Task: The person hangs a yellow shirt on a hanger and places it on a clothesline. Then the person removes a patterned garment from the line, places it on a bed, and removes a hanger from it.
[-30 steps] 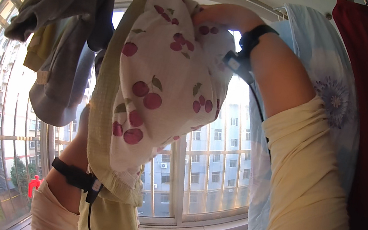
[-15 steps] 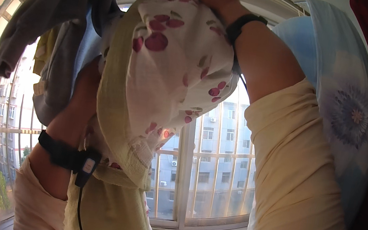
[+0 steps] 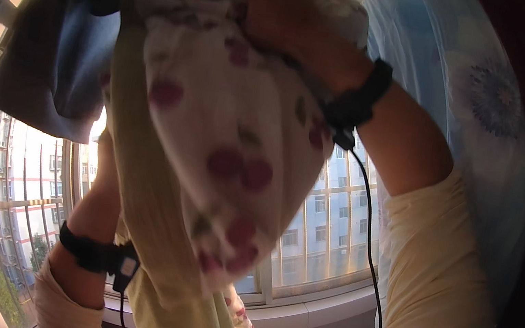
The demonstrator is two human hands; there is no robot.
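A large white cloth with a cherry print [image 3: 216,108] hangs before me, blurred in part by motion. It has a pale yellow-green border [image 3: 137,164] and a yellowish length [image 3: 183,324] hanging beneath. My right hand [image 3: 276,20] is closed on the bunched upper part of the cloth, its fingertips partly sunk in the folds. My left forearm [image 3: 96,209] rises behind the left side of the cloth, which hides the left hand and its fingers. Both wrists wear black bands with a cable.
Dark grey garments [image 3: 57,60] hang at the left, close to the cloth. At the right hangs a pale blue curtain [image 3: 486,153] with a large flower. Barred windows [image 3: 326,237] and a sill [image 3: 299,316] stand behind; buildings show outside.
My right hand has come lower and a little left, with the upper cloth more bunched around it. The cloth's hanging front has swung lower. The view has shifted slightly.
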